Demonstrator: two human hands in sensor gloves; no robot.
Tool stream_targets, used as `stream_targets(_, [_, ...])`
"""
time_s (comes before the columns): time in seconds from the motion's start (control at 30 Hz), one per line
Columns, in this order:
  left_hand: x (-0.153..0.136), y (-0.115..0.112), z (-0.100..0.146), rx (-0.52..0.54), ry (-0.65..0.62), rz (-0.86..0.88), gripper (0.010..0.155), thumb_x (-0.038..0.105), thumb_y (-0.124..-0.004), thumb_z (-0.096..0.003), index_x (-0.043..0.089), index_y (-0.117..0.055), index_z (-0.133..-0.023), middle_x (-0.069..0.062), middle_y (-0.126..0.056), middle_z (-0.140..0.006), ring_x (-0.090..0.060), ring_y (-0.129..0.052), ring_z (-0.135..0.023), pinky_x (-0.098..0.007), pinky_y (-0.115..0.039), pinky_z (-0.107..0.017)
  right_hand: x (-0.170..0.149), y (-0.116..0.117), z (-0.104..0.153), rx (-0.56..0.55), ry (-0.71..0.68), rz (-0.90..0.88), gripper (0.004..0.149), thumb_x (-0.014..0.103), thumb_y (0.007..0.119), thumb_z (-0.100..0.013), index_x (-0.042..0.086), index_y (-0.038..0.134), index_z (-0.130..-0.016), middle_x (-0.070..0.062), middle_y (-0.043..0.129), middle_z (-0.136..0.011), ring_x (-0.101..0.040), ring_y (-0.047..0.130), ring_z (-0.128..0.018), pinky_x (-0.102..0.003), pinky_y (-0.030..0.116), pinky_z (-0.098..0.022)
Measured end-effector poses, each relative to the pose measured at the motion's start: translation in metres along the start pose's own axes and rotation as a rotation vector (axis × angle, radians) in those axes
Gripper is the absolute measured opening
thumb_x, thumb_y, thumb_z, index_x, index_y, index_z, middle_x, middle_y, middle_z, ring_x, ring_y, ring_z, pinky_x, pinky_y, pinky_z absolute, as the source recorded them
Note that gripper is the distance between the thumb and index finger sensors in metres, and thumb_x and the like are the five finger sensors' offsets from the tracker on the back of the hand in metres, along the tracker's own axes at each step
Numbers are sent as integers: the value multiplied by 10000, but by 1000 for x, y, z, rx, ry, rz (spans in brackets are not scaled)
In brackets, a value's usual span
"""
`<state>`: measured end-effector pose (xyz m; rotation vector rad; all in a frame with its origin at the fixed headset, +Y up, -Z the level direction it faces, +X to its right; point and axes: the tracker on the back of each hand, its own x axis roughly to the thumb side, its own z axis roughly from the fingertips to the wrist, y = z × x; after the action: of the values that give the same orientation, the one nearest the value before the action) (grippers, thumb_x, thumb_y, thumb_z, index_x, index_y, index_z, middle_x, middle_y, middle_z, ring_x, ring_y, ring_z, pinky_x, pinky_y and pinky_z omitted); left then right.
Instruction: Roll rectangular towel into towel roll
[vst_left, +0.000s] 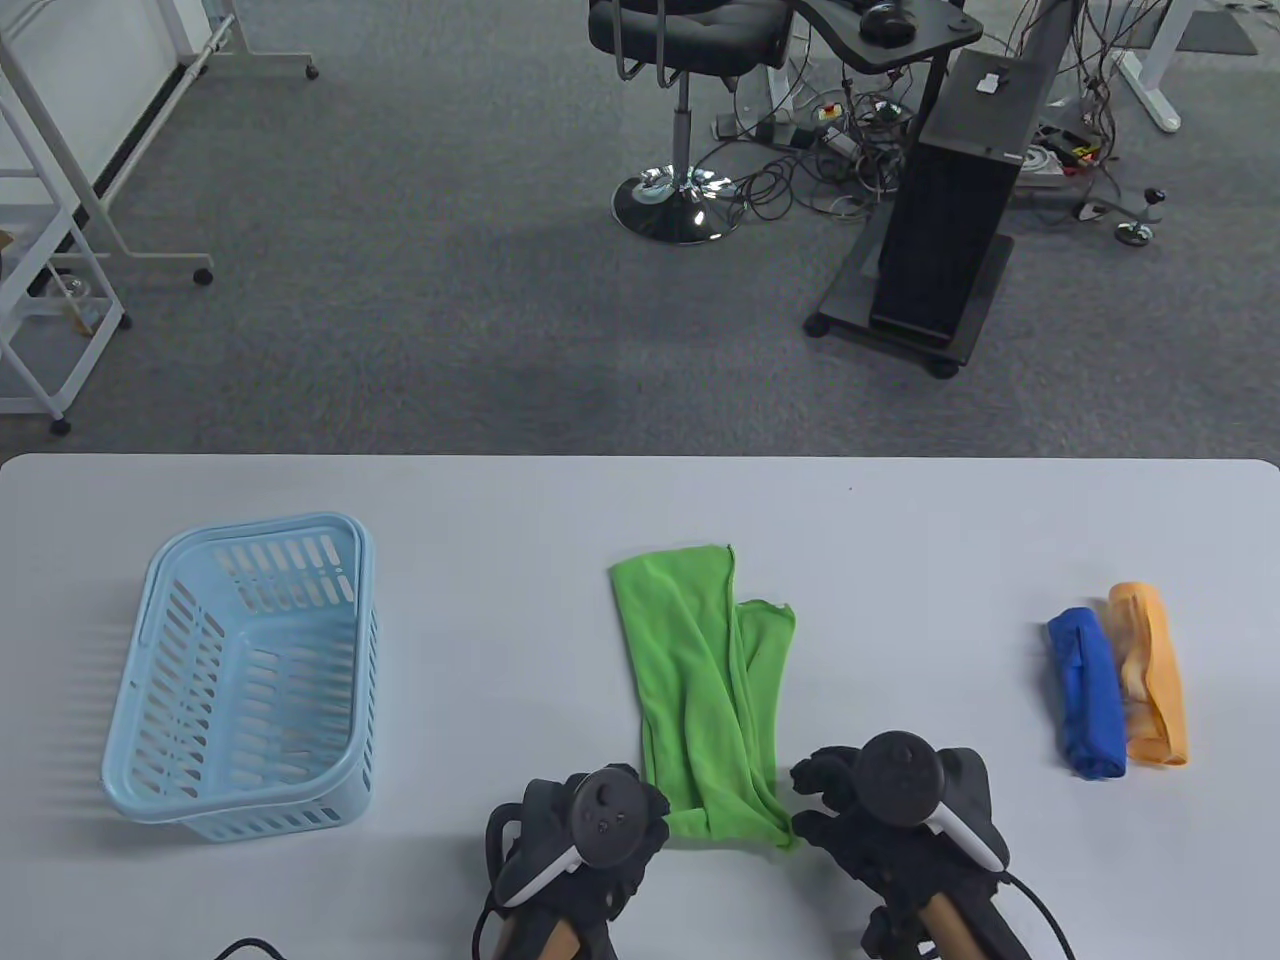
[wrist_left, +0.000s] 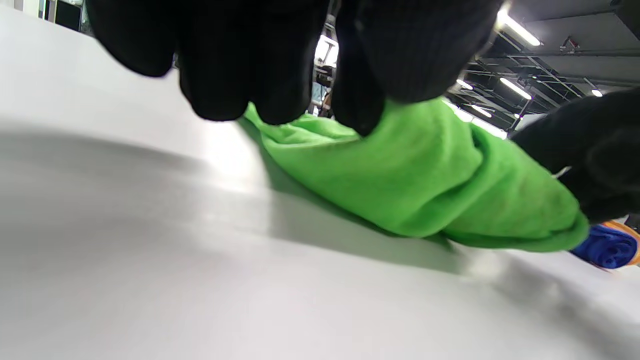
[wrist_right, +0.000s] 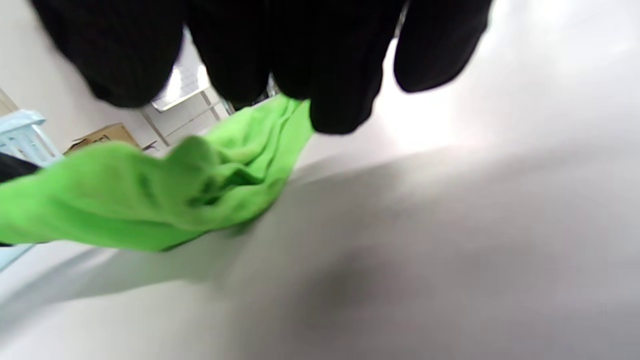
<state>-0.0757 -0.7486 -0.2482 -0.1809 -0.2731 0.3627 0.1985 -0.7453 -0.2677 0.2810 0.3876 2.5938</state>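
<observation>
Table: the white table (vst_left: 900, 540) carried everything in reach, its near edge at the person's side.
Basket: a pale blue slotted basket (vst_left: 150, 640) stood well to the left, with nothing visible inside it.
Green towel: the green towel (vst_left: 700, 680) lay folded into a long strip at the middle of the table. Its long axis ran from the person outward, tilted a little to the left at the far end. The near end sat between the two hands, bunched up off the surface.
Finished rolls: a blue roll (vst_left: 1088, 695) and an orange roll (vst_left: 1152, 680) lay side by side, touching, well to the right.
Right hand: the right hand (vst_left: 880, 815) met the towel's near right corner, fingers curled down; the right wrist view showed fingertips (wrist_right: 340, 100) at the cloth, though a true pinch could not be confirmed.
Left hand: the left hand (vst_left: 590, 830) met the near left corner, and its fingers (wrist_left: 360, 105) were curled onto the cloth.
Key relation: both hands sat equally near the short near edge, so the roll would likely run forward along the strip's length.
</observation>
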Motion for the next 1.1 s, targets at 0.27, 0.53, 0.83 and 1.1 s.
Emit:
stream_targets(0.27, [-4, 3, 2, 48, 22, 1, 435, 419, -776, -418, 230, -924, -780, -157, -832, -992, -420, -838, -879, -622, -649, -619, 28, 33, -9, -56, -43, 327, 692, 421, 824, -293, 225, 651, -934, -83, 505, -1016, -319, 636, -941, -628, 492, -695])
stream_targets(0.53, [-13, 10, 9, 75, 101, -9, 505, 396, -766, -427, 251, -804, -910, -178, -737, -1050, -461, -777, -914, -670, -584, -635, 35, 33, -10, -78, -65, 258, 493, 366, 779, -318, 193, 834, -776, -54, 708, -917, -292, 790, -851, -614, 569, -666])
stream_targets(0.83, [35, -5, 10, 9, -90, -242, 724, 551, -773, -374, 361, -641, -1060, -125, -689, -1104, -479, -675, -980, -673, -523, -672, 33, 34, -9, -1, -58, 227, 486, 377, 774, -321, 192, 857, -762, -56, 742, -899, -291, 815, -836, -608, 586, -659])
stream_targets(1.1, [30, -25, -3, -33, -81, -245, 489, 466, -794, -376, 320, -933, -821, -80, -951, -859, -396, -833, -886, -648, -588, -657, 37, 34, -7, 114, -67, 184, 492, 401, 757, -334, 165, 862, -752, -63, 747, -899, -298, 813, -836, -613, 579, -660])
